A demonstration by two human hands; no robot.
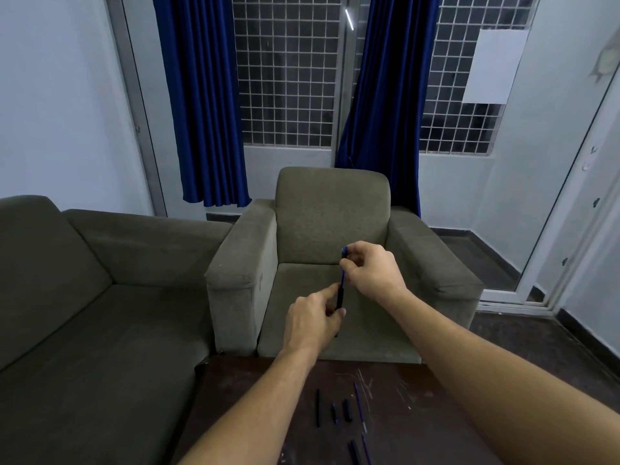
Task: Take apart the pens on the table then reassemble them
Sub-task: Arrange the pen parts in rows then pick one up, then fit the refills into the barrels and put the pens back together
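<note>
1. While both hands were raised beyond the far edge of the bench (402, 431), a pen (341, 292) stood almost upright between them at the centre of the frame, in front of the armchair (328, 213).
2. Its blue upper end sat in the right hand (369, 268), just right of centre. Its black lower part ran down into the left hand (313, 318), just below and to the left.
3. That right hand pinched the blue top between thumb and curled fingers. Its wrist was bent, and the forearm came in from the lower right corner.
4. Meanwhile the left hand gripped the black lower barrel with curled fingers, the forefinger stretched up along the barrel toward the right hand. Its forearm came in from the bottom edge, left of centre.
5. At the bottom of the frame, loose parts lay on the dark bench, well apart from both hands: a long black piece (317, 407), two short black pieces (347, 410), a thin blue refill (359, 402) and further pieces (355, 451) at the bottom edge.
6. To the lower left stood a grey sofa (84, 313), and blue curtains (201, 95) hung at the top.
</note>
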